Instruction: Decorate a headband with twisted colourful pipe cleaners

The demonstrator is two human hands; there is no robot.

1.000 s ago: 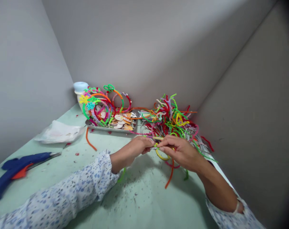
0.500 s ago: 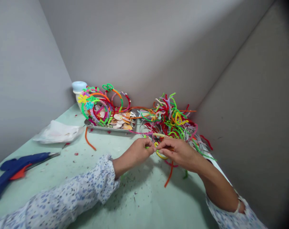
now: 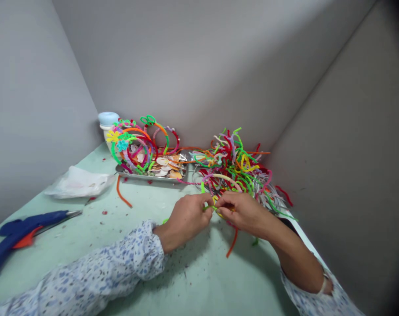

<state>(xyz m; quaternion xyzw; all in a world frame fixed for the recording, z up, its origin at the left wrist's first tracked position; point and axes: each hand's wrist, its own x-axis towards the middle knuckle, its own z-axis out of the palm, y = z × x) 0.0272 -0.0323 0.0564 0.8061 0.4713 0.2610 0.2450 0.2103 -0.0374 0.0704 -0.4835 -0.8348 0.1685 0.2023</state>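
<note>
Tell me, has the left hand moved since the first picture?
Yes: judged against the metal tray, the left hand has shifted lower in the view, farther from the tray.

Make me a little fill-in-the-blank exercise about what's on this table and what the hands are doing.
1. The left hand and right hand meet at a thin strand coloured lime ____.
2. As the camera sees it, the tangled heap lies to the ____ of the metal tray.
3. The container at the back has a pale ____ lid.
4. Of the two hands, the ____ one is nearer the dark blue tool.

Missing words: green; right; blue; left.
</note>
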